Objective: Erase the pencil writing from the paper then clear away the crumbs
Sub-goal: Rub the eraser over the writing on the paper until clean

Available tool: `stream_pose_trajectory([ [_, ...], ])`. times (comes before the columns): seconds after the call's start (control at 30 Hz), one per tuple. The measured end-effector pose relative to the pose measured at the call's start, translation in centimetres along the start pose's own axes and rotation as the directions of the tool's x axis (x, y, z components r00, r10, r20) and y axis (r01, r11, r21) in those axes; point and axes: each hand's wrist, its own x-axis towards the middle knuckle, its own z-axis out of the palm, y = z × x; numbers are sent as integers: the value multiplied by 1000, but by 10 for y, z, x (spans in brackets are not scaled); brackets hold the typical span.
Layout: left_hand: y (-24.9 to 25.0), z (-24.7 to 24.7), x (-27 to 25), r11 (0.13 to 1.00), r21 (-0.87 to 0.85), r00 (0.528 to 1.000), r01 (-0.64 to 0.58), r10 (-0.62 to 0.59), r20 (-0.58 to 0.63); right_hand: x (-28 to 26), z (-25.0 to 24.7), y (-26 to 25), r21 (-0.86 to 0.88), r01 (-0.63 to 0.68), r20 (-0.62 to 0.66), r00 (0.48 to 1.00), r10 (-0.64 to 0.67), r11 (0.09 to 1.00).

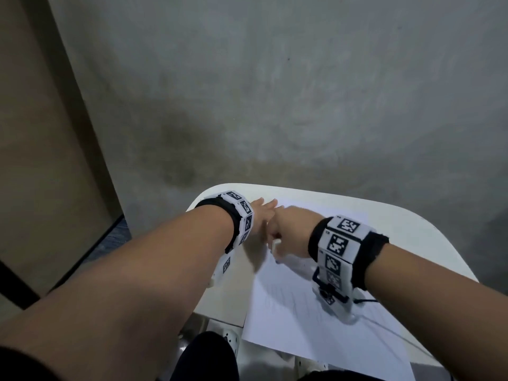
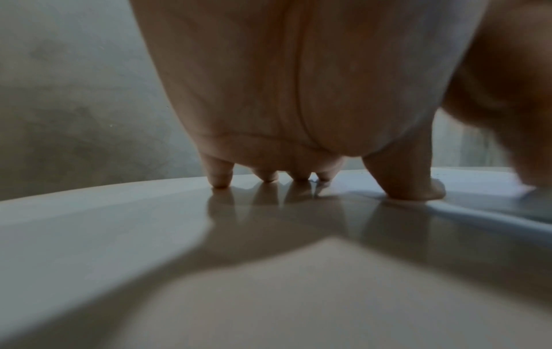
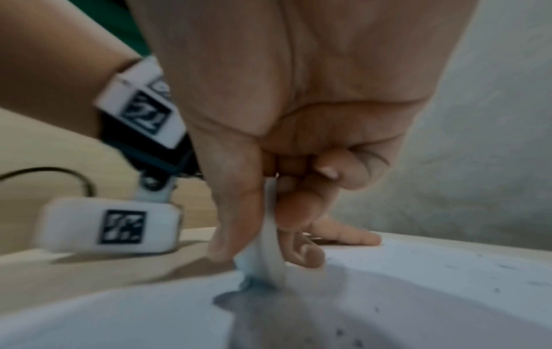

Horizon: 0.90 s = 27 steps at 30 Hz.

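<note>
**A:** What shows from the head view?

**B:** A white paper (image 1: pixel 316 306) lies on a small cream tabletop (image 1: pixel 412 232). Its near edge hangs over the near edge of the tabletop. The left hand (image 1: pixel 261 218) lies at the far left corner, fingers straight, tips on the far corner of the paper. The right hand (image 1: pixel 291 232) is just beside it, curled. A bit of a white eraser (image 1: pixel 275 245) peeks out under it. Most of the eraser is hidden. The pencil marks are too faint to read.

**A:** And the left wrist view?

**B:** The left hand (image 2: pixel 298 94) stands on its fingertips (image 2: pixel 221 179), spread, holding nothing. The thumb presses the paper's (image 2: pixel 484 207) edge. The right side is blurry.

**A:** The right wrist view?

**B:** The right hand (image 3: pixel 283 141) pinches the eraser (image 3: pixel 269 248) between thumb and fingers. Its bottom end touches the paper (image 3: pixel 418 307), near the left edge, with a grey smudge there. Dark crumbs (image 3: pixel 340 331) dot the paper to the right. The fingers of the left hand (image 3: pixel 349 236) lie flat behind. All of it is blurry.
</note>
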Motion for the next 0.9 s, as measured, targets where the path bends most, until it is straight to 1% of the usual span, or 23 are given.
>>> stream_pose_trajectory([
  [0.1,-3,2,3,998,-63,1000,6,-5,17,-18,6,-3,53,57,117,991,-63,997],
  [0.17,-4,3,2,998,-65,999,6,-4,32,-15,-1,-3,50,44,142,989,-51,998],
  [0.2,-2,2,0,999,-43,999,-2,3,33,-9,-5,-2,32,27,127,991,-30,999],
  [0.3,1,0,-6,999,25,1000,-19,19,-1,7,-11,-1,-40,-20,-6,1000,20,999],
  [0.33,2,0,-7,999,23,999,-31,32,-15,8,-10,0,-54,-20,-26,1000,18,998],
  [0.37,2,2,-6,999,17,999,-39,39,-20,5,-7,1,-63,-6,-16,1000,5,998],
  [0.4,0,4,-5,999,-3,999,-37,36,-28,0,-3,1,-68,17,13,1000,-16,998],
  [0.47,-6,5,0,998,-62,1000,-21,20,-20,-13,2,-1,-41,59,113,992,-54,997],
  [0.53,-8,6,2,997,-83,1000,-4,4,-1,-16,-3,-3,-1,61,203,977,-60,998],
  [0.57,-8,6,2,997,-78,1000,-4,4,3,-13,-8,-2,-1,54,222,974,-53,999],
  [0.6,-6,6,1,997,-75,1000,-5,5,0,-8,-11,-2,-9,43,224,974,-40,999],
  [0.63,-5,5,0,998,-58,1000,-11,10,-13,-1,-15,0,-13,35,197,980,-32,999],
  [0.7,-3,3,-3,999,-34,999,-11,10,-43,11,-17,3,0,12,92,996,-12,1000],
  [0.77,-1,2,-3,999,-4,998,-44,44,-33,13,-12,4,-1,-7,33,999,7,1000],
  [0.83,0,2,-1,997,15,997,-77,77,-12,2,-4,4,-15,13,61,998,-12,1000],
  [0.9,-5,7,4,997,-75,999,-26,24,-25,-12,-1,3,0,54,157,986,-53,999],
])
